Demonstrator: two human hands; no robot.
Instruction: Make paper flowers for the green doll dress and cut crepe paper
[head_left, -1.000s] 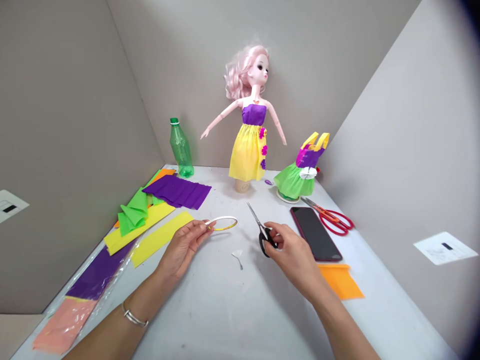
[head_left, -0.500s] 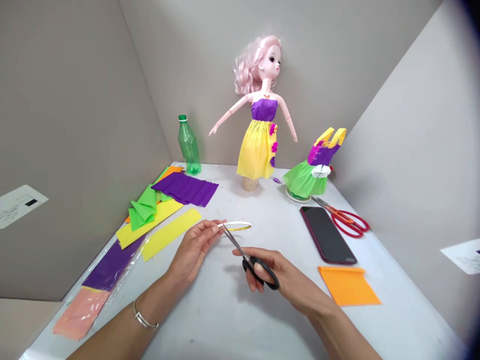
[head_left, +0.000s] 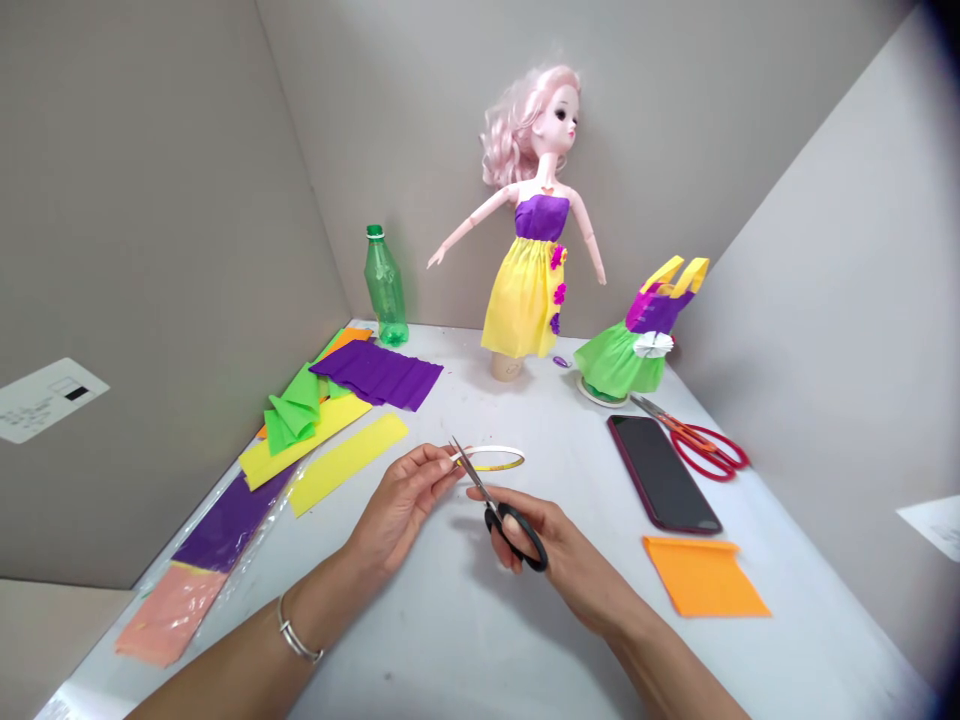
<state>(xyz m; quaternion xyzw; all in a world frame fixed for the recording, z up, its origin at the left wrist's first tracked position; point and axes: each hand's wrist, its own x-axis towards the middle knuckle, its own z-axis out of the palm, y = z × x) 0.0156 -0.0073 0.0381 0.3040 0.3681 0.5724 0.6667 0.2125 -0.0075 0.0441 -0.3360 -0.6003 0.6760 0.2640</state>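
Note:
Pinched in the fingers of my left hand (head_left: pixel 411 495) is a thin ring-shaped strip (head_left: pixel 504 450), white on one face and yellowish on the other, held above the table. My right hand (head_left: pixel 536 530) grips black-handled scissors (head_left: pixel 478 484) by the finger loops. Their blades point up and to the left and cross the strip close to my left fingertips. Whether the blades are fully together on the strip I cannot tell. Behind my hands stands a pink-haired doll (head_left: pixel 541 215) in a purple and yellow paper dress.
Paper pieces, among them a purple sheet (head_left: pixel 379 372) and a yellow strip (head_left: pixel 349 465), lie left by a green bottle (head_left: pixel 385 290). On the right are a small green dress (head_left: pixel 626 345), red-handled scissors (head_left: pixel 709 452), a phone (head_left: pixel 664 475) and orange paper (head_left: pixel 705 577). Grey panels enclose the table.
The view has shifted slightly. My left hand and the ring-shaped strip have moved a little to the right, and the scissors' blades stand steeper across the strip, near my left fingertips.

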